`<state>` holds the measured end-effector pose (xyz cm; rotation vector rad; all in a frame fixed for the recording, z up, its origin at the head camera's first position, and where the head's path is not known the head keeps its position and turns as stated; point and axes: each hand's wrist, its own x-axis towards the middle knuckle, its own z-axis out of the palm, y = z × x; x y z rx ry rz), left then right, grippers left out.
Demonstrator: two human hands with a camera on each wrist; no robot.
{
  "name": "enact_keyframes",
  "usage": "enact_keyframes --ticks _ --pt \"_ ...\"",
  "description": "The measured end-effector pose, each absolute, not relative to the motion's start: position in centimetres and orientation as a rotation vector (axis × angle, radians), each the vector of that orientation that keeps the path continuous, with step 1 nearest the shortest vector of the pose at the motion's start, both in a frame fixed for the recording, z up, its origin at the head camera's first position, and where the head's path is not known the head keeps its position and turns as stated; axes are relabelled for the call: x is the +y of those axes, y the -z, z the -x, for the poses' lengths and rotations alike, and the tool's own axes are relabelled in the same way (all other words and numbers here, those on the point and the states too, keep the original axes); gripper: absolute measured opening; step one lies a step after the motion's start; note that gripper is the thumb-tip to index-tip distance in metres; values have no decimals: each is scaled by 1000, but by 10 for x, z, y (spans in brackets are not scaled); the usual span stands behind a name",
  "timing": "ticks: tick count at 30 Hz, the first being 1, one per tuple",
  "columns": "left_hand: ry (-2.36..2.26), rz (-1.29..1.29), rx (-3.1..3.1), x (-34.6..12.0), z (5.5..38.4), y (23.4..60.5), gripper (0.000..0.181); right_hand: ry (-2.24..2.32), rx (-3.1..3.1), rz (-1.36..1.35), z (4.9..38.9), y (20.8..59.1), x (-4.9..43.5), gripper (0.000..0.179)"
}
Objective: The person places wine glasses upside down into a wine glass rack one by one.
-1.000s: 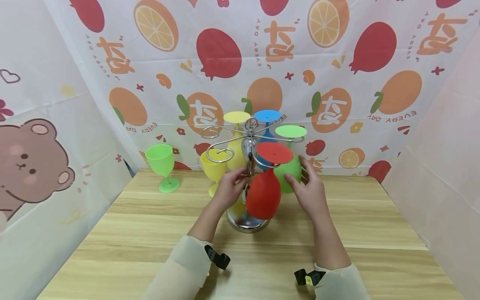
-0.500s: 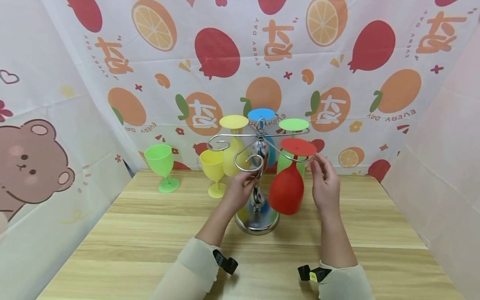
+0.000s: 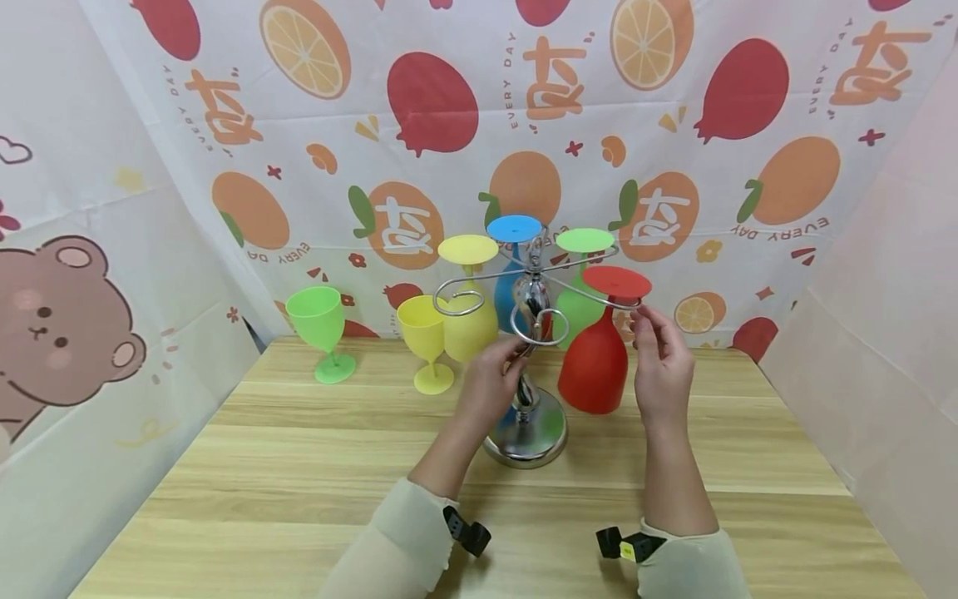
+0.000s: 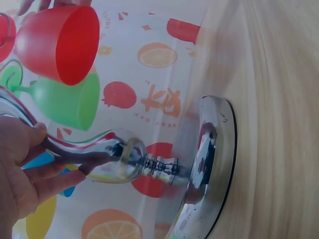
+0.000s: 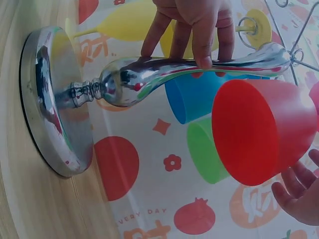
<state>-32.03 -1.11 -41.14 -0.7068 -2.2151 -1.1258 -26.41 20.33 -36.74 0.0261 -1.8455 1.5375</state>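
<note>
Behind the chrome rack point(image 3: 527, 395) hangs a white cloth point(image 3: 479, 108) printed with oranges, red fruit and the words "EVERY DAY". Below it spreads the wood-grain table point(image 3: 299, 466), and the rack stands on it by a round, shiny base, curled wire arms fanning out from its top.

On the rack's right front side hangs the red goblet point(image 3: 596, 362), upside down and a little tilted, its flat foot caught on a wire arm. The other hung goblets are upside down too: a yellow one point(image 3: 470, 324) at the rack's left, a blue one point(image 3: 506, 291) at its back, a lime green one point(image 3: 578, 312) at its right rear. Two more stand upright on the table left of the rack — a second yellow goblet point(image 3: 422, 329) near it, a second green goblet point(image 3: 318, 320) farther out.

The left hand point(image 3: 490, 378) grips the rack's stem, thumb on one side and fingers on the other. The right hand point(image 3: 664, 370) is just right of the red goblet, fingertips at the end of its wire arm — whether they pinch it, I cannot tell. Smallest are the black devices point(image 3: 466, 532) strapped at the cuffs, in front of the rack.
</note>
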Motion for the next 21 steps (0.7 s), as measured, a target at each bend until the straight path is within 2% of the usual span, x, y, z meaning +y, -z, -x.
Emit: enact_keyframes --ticks 11,21 --pt "1087 616 -2244 -6 318 411 28 -1570 -2047 -67 266 368 200 55" --pt "1062 588 -2252 -6 320 416 29 -1520 -2066 -73 268 372 200 51"
